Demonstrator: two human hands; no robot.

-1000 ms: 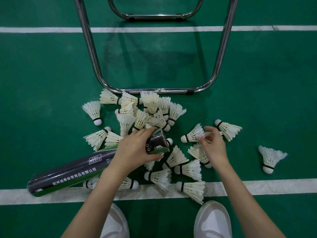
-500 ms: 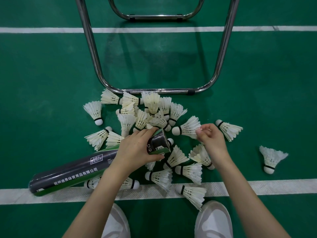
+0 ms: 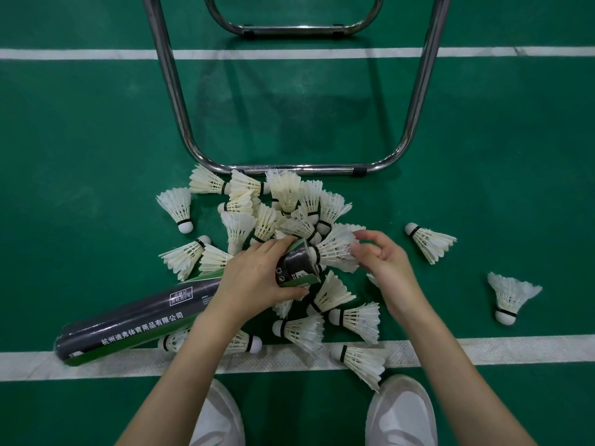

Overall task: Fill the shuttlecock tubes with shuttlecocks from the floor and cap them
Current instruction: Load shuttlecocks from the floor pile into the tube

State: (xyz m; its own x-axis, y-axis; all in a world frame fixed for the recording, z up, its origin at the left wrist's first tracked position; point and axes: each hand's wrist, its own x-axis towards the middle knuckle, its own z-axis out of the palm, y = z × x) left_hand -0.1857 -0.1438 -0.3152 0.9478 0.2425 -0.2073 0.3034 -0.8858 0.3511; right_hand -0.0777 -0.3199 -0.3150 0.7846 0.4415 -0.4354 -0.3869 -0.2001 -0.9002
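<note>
A long black and green shuttlecock tube [image 3: 138, 320] lies slanted across the green floor, its open mouth [image 3: 297, 263] raised toward the pile. My left hand [image 3: 257, 278] grips the tube near that mouth. A white feather shuttlecock [image 3: 335, 249] sits cork-first at the tube's mouth, its skirt sticking out to the right. My right hand [image 3: 383, 265] pinches the skirt's feathers with curled fingers. Several loose shuttlecocks [image 3: 283, 201] are heaped on the floor behind and below the hands.
A chrome tube frame [image 3: 289, 169] stands on the floor just behind the pile. Two stray shuttlecocks lie to the right [image 3: 431, 241] [image 3: 510, 296]. A white court line [image 3: 515, 347] runs across in front of my white shoes [image 3: 402, 410].
My right hand lifted a shuttlecock off the floor and carried it left to the tube's mouth. The left hand and tube stayed almost still.
</note>
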